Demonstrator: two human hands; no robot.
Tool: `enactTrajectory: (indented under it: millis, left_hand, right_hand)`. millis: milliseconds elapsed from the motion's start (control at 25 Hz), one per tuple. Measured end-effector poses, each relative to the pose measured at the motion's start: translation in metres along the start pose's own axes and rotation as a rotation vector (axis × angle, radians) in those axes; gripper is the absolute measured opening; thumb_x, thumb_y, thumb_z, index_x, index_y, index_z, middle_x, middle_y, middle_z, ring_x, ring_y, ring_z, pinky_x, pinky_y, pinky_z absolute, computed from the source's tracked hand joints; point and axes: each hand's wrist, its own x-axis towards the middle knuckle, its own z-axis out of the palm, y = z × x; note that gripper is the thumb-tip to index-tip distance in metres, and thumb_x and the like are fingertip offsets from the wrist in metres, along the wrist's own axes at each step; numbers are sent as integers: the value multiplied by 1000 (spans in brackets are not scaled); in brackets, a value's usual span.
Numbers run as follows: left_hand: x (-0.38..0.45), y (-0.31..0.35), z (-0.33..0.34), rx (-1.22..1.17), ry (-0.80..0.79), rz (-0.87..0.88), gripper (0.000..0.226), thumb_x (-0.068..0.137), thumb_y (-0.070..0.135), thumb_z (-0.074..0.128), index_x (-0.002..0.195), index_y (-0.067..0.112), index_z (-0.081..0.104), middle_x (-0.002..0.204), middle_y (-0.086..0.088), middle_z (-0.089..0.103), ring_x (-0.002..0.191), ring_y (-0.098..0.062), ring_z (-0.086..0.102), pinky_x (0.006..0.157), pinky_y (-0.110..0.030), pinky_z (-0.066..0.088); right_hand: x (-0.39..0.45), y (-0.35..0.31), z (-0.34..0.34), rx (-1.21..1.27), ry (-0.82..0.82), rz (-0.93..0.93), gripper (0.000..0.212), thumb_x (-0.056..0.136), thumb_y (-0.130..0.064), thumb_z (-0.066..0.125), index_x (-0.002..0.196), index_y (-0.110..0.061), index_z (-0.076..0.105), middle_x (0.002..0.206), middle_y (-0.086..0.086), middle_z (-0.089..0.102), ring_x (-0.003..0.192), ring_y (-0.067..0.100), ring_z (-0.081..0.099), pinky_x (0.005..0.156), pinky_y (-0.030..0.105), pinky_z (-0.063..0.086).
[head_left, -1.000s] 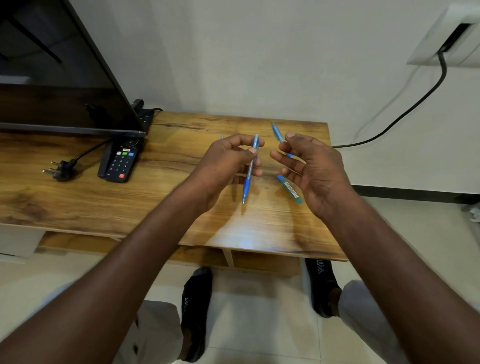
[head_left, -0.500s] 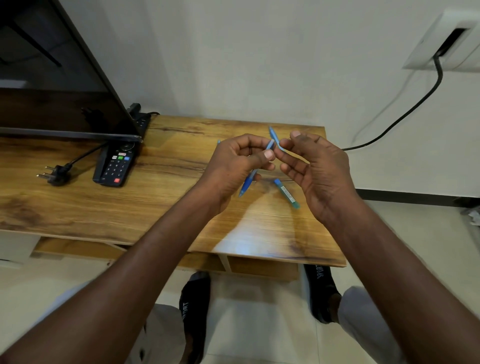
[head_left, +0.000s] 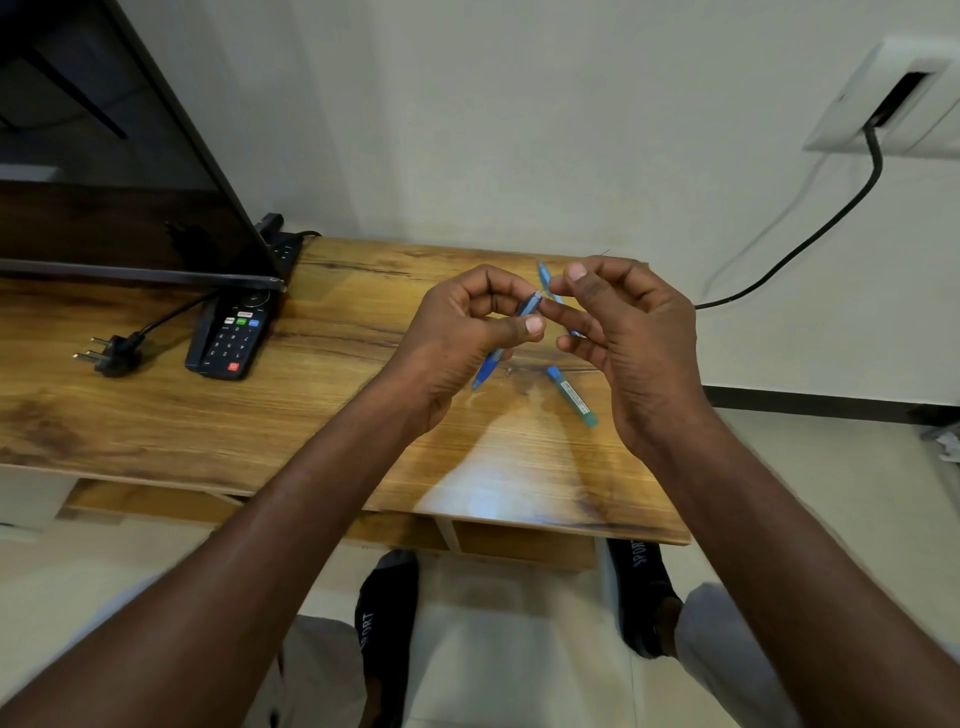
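Fingers (head_left: 524, 326) of the left hand (head_left: 457, 338) are curled round the pen (head_left: 487, 368) at mid-frame, with the thumb pressed along the barrel. The pen is held above the table (head_left: 311, 415), tip slanting down to the left and top end up to the right. A second ago it stood nearly upright in that hand, and the right hand (head_left: 634, 343) was spread and apart from it. Now the pen has tilted and the right hand has closed in. Its thumb and forefinger bend toward each other at the pen's top end, the forefinger touching it. Whether they pinch that end or something thin, I cannot tell. To my eye the work has gone from holding the pen to working at its top, perhaps pulling a cap off or feeding something in. Further right, a blue piece (head_left: 544, 273) peeks out behind the right hand. A labelled tube (head_left: 571, 396) lies on the wood below it.
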Motion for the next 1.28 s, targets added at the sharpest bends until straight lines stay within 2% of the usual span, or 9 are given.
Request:
enactTrajectory:
  millis: [360,760,1120,1280]
  left_hand:
    - [2,-2,0,11,-5,0,23,88,2,79,108,6,71,91,2,76,83,-13,69,59,-17,51]
    - [2,-3,-1,28,-8,-4,23,87,3,81,107,8,72,86,6,75,74,-4,70,58,-16,50]
    - [3,-6,0,67,-11,-19,24,85,5,83,107,8,73,83,4,74,74,-5,69,62,-20,54]
    - [2,-6,0,49,-13,-26,24,86,3,82,108,6,73,85,-1,77,80,-12,75,64,-18,54]
  right_hand:
    - [-1,-1,2,-26,31,-32,16,101,-19,71,110,-6,73,102,9,81,94,23,81,66,28,60]
    - [-2,-1,4,-42,57,-32,13,101,-16,71,106,-5,73,102,14,80,91,22,81,70,31,60]
    - [-3,2,5,-151,53,-8,13,97,-13,74,104,-2,76,104,14,79,91,21,80,74,33,60]
    - [-3,2,5,-251,41,-49,9,96,-13,75,99,-6,79,95,7,80,82,13,78,73,24,58]
